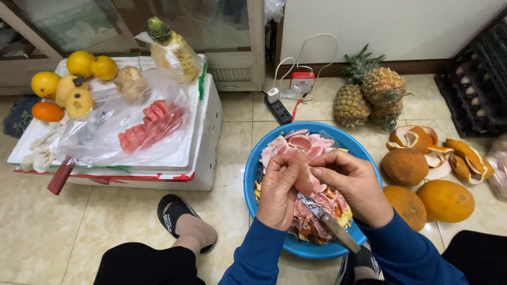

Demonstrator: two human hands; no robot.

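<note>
Glossy tile floor (105,221) | round blue basin (253,174) | both hands' fingers (285,166) clamped on pink pulpy segment (302,177)

knife (328,220): blade partly under the hands, tip not seen
fruit piece (303,177): mostly covered by fingers
bowl (253,171): near rim cut by arms; bottom buried under peel scraps
red slices in bag (150,126): blurred by plastic, kind unclear
crate (475,89): cut off at rt edge
red handle (60,176): rest hidden under bag
</note>
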